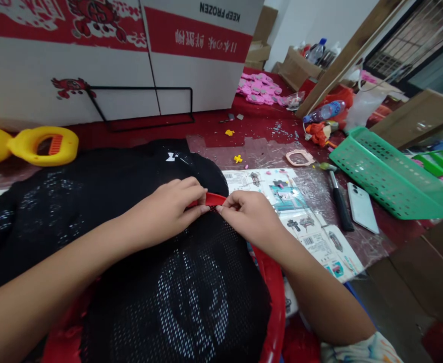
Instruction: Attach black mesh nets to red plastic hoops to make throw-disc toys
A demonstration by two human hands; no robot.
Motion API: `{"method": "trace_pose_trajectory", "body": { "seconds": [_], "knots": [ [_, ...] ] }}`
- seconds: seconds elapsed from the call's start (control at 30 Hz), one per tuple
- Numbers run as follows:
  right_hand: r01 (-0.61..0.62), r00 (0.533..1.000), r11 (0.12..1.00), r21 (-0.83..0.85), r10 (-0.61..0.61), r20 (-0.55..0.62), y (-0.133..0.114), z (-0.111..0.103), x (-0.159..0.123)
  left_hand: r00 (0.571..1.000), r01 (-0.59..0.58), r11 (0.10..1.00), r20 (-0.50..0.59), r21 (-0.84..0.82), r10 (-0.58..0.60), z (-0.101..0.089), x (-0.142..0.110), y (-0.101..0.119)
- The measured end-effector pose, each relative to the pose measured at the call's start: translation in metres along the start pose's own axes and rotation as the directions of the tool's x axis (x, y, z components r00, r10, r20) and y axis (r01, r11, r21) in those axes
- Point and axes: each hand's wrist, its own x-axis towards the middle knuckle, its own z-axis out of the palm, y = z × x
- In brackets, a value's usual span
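Observation:
Black mesh fabric (130, 312) with a white printed pattern drapes over a red plastic basin (276, 302) in front of me. My left hand (181, 201) pinches an edge of the fabric between thumb and fingers. Close beside it on the right, my right hand (242, 209) pinches the same edge, leaving a short stretch of it between both thumbs. Just behind the fingertips shows a strip of red. More black fabric (66, 186) spreads over the table to the left, with a small white bow shape on it.
A large white and red carton (119, 65) stands behind, with a black wire frame (149, 88) before it. Yellow plastic pieces (43, 146) lie left. To the right are a hammer (340, 201), a phone (362, 206), a green basket (391, 171) and flattened printed cardboard (320, 237).

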Motion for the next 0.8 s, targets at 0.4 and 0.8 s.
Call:
{"method": "trace_pose_trajectory", "body": {
  "seconds": [0.4, 0.8],
  "knots": [
    [-0.041, 0.999, 0.999, 0.014, 0.041, 0.03, 0.004, 0.007, 0.009, 0.995, 0.086, 0.996, 0.052, -0.014, -0.085, 0.003, 0.008, -0.008],
    [0.003, 1.0, 0.998, 0.069, -0.002, -0.019, 0.006, 0.018, 0.019, 0.991, 0.116, 0.992, -0.058, -0.056, -0.119, 0.006, 0.011, -0.011]
  ]
}}
